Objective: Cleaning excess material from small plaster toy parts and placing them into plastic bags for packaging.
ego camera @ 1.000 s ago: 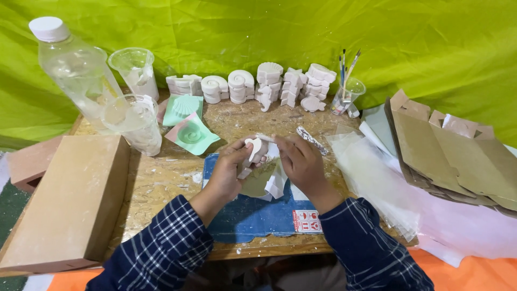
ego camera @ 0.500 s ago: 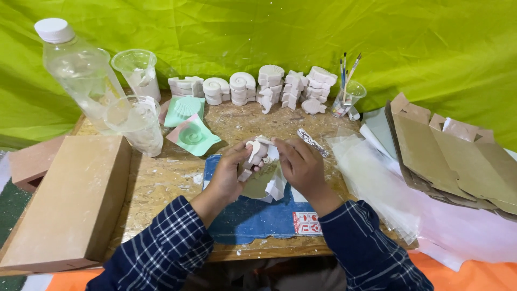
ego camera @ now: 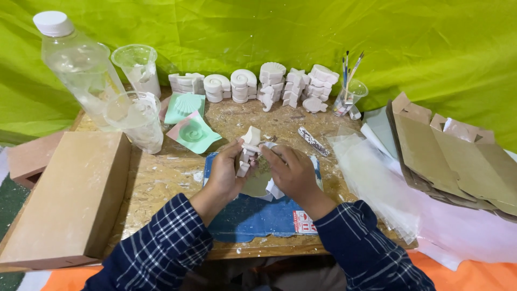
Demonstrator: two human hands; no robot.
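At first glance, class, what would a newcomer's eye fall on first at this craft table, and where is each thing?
First, the two hands at the centre: the left hand and right hand together hold a small white plaster figure above a blue mat. Behind them, a row of white plaster casts lines the table's far edge against a bright green sheet. At far left stands a big clear bottle with a white cap.

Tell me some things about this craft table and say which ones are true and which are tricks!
1. Both hands, left hand and right hand, hold a white plaster figure. True.
2. The bottle has a red cap. False: its cap is white.
3. Paintbrushes stand in a clear cup. True.
4. The cloth under the hands is yellow. False: it is blue.
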